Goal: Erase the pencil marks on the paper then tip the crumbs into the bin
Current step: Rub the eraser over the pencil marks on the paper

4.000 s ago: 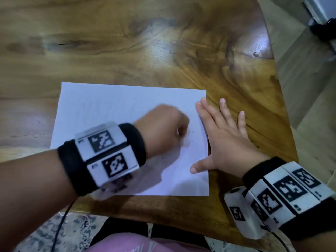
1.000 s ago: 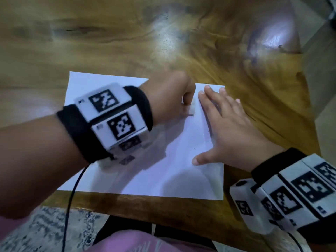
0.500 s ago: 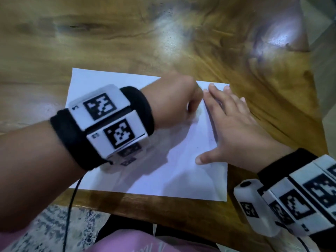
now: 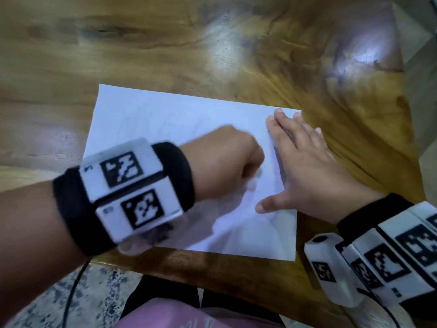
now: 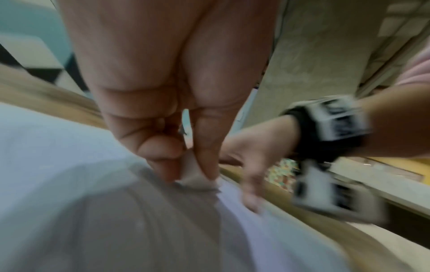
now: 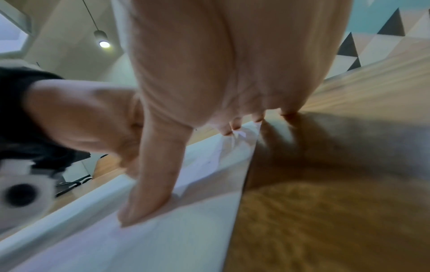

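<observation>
A white sheet of paper (image 4: 165, 119) lies on the wooden table (image 4: 165, 43), with faint pencil marks (image 4: 165, 124) in its upper half. My left hand (image 4: 227, 162) is curled over the sheet's right-middle part and pinches a small white eraser (image 5: 192, 170) against the paper (image 5: 46, 147), as the left wrist view shows. My right hand (image 4: 305, 166) lies flat with fingers straight, pressing the paper's right edge (image 6: 209, 220) down, its outer fingers on the bare wood. No bin is in view.
The table's near edge (image 4: 212, 275) runs just below the paper, with patterned floor (image 4: 47, 304) and my pink clothing (image 4: 177, 316) under it. The table's right edge falls off at the far right (image 4: 411, 114). A cable (image 4: 73, 292) hangs from my left wristband.
My left hand with the eraser has slid down from near the paper's top right corner toward its middle right. The right hand stays flat on the right edge.
</observation>
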`<state>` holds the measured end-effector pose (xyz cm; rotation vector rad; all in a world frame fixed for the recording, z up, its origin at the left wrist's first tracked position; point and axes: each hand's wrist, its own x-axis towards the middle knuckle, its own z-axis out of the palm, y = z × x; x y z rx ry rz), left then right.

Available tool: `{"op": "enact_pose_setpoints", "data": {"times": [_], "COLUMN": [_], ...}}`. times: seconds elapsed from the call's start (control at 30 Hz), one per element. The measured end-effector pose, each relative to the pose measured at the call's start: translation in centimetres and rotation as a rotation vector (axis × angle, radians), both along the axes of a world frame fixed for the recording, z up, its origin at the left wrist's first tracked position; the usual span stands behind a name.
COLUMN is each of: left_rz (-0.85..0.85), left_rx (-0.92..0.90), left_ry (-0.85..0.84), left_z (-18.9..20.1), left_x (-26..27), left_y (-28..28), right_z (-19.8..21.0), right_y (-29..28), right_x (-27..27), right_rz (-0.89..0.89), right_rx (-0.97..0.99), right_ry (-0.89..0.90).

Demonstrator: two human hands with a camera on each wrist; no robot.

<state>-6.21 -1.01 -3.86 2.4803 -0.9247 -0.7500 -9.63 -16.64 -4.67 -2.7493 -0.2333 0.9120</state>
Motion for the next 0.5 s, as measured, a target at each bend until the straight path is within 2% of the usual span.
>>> {"op": "enact_pose_setpoints", "data": {"times": [0.1, 0.23, 0.3, 0.43, 0.5], "left_rz": [-0.058, 0.155, 0.206, 0.007, -0.04], "left_rx": [0.029, 0.034, 0.027, 0.001, 0.001], "left_ry": [0.065, -0.102, -0.123, 0.012, 0.031], "left_z": [0.1, 0.8, 0.7, 0.0, -0.2], "left_x": [-0.3, 3.7, 4.2, 0.1, -0.6], "left_y": [0.3, -1.2, -1.4, 0.5, 1.0], "right_z": [0.2, 0.4, 0.4, 0.3, 0.3], "right_y": [0.1, 0.2, 0.2, 0.1, 0.1], "right_x": [-0.1, -0.2, -0.2, -0.1, -0.2], "right_rz": [0.004, 0.004, 0.0, -0.001, -0.008], "right_rx": [-0.006, -0.008, -0.019, -0.016, -0.012], "right_ry": [0.007, -0.004, 0.0, 0.016, 0.017]}}
